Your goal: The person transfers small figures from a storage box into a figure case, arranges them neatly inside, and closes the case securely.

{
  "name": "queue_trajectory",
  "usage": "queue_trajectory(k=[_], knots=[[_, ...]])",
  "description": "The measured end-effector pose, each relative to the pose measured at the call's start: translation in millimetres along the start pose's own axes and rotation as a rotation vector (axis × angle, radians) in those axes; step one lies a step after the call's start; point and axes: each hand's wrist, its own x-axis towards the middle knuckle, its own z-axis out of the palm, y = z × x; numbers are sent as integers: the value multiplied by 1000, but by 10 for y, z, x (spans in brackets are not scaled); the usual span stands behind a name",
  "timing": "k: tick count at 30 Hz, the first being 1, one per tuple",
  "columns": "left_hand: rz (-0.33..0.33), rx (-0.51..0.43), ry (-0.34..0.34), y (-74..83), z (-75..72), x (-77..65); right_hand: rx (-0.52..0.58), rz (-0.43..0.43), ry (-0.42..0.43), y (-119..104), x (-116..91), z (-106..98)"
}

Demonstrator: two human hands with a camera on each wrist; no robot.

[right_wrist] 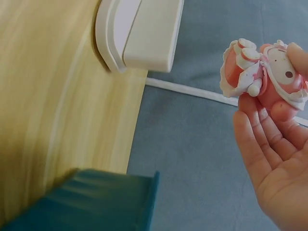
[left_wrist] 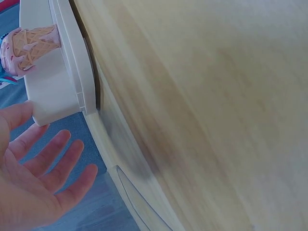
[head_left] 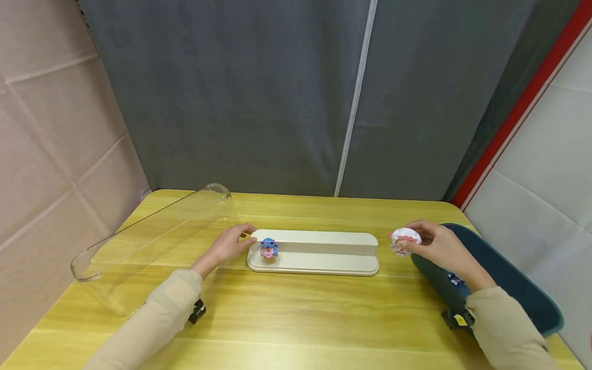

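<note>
In the head view my right hand point(head_left: 437, 246) holds a pink and white figurine point(head_left: 405, 240) above the table, right of a white stepped display stand point(head_left: 328, 263). The right wrist view shows the figurine point(right_wrist: 269, 77) pinched between thumb and fingertips, its white ruffled clothing and round face visible. My left hand point(head_left: 231, 242) is at the stand's left end. Its fingers are spread and loosely bent, thumb and forefinger at the stand's corner in the left wrist view. On the stand's lower step, at the left, a blue figurine with an ice-cream cone base point(head_left: 269, 251) stands upright.
A clear, curved display cover point(head_left: 152, 231) lies on the left of the wooden table point(head_left: 296, 318). At the right is a dark teal bin point(head_left: 513, 272), a small dark blue item point(head_left: 455, 279) in it beside my right forearm. A grey curtain point(head_left: 240, 103) hangs behind.
</note>
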Motion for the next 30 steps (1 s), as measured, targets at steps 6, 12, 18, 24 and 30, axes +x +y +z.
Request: queue_trajectory(k=[6,12,18,24,30], knots=[[-6,-7,-2,-4,2,10,32,-58,6,-27,-21,153],[-8,-7,-1,-4,2,19,87,-94,-39,-48,-23,293],[-2,-4,1,3,2,17,112,-91,-46,-101,-8,425],[-2,-3,1,8,1,13,135,-119,-52,-144,20,564],[4,-8,0,6,-3,16,189,-147,-74,-241,38,657]])
